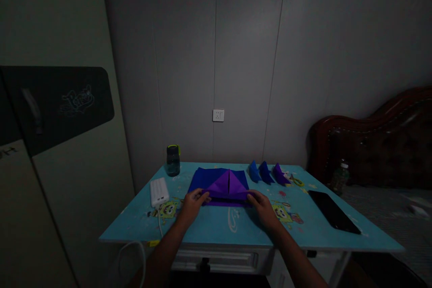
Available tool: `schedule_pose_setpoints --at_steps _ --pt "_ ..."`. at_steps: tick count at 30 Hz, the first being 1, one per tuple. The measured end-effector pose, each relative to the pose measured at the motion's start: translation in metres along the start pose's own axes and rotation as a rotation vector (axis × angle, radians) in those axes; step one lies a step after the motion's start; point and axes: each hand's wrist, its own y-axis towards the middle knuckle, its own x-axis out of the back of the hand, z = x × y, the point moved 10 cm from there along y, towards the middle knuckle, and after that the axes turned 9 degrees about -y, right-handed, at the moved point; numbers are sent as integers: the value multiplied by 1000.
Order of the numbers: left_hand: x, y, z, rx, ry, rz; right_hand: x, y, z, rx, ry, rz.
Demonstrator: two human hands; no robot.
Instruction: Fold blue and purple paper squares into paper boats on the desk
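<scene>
A folded purple paper [228, 185] with a triangular top and a vertical slit down its middle is held over the desk. My left hand [195, 202] pinches its left end, thumb on the near side. At the right end, my right hand [262, 205] grips the paper between thumb and fingers. Behind and beneath it lie blue paper sheets [201, 177], with a purple edge showing at the front. Three folded paper boats stand at the back right: a light blue one [254, 173], a dark blue one [266, 173] and a purple one [280, 174].
The blue desk [216, 227] also bears a dark bottle [173, 162], a white power bank [159, 191] with a cable, scissors [297, 181] and a black tablet [332, 210]. Right of the desk are a green bottle [340, 177] and a bed headboard [371, 144].
</scene>
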Motion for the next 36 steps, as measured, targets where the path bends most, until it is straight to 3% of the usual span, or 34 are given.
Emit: schedule_pose_setpoints --at_steps 12,19,29,36 --pt "-2 -1 -7 -84 -59 8 -8 -3 12 -55 235 -78" --pt "-1 3 -2 -105 -13 53 0 -1 6 -109 199 -116" --pt "-7 0 1 -169 132 154 1 4 -8 -102 175 -86" --pt "-8 -1 -2 -185 195 167 -2 4 -5 -77 167 -38"
